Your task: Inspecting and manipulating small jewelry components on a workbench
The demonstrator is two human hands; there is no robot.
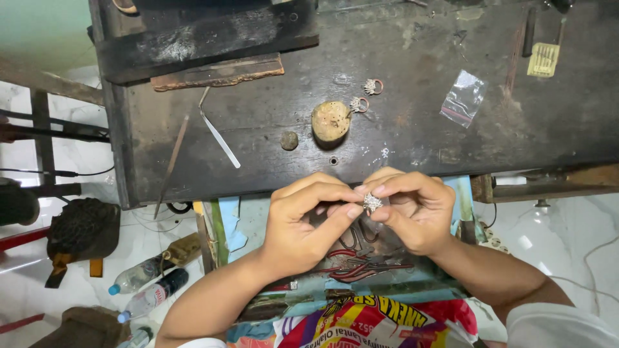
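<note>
A small silver jewelled ring (372,203) is pinched between the fingertips of both hands, just below the front edge of a dark wooden workbench (412,135). My left hand (303,222) touches it with thumb and forefinger from the left. My right hand (412,209) grips it from the right. Two similar rings (373,86) (358,104) lie on the bench beside a rounded wooden block (331,120).
Metal tweezers (218,132) and a thin rod (171,164) lie on the bench's left side. A small clear plastic bag (463,98) and a yellow comb-like tool (543,60) are at the right. Red-handled pliers (361,264) lie in an open drawer below my hands. Plastic bottles (151,283) stand on the floor at left.
</note>
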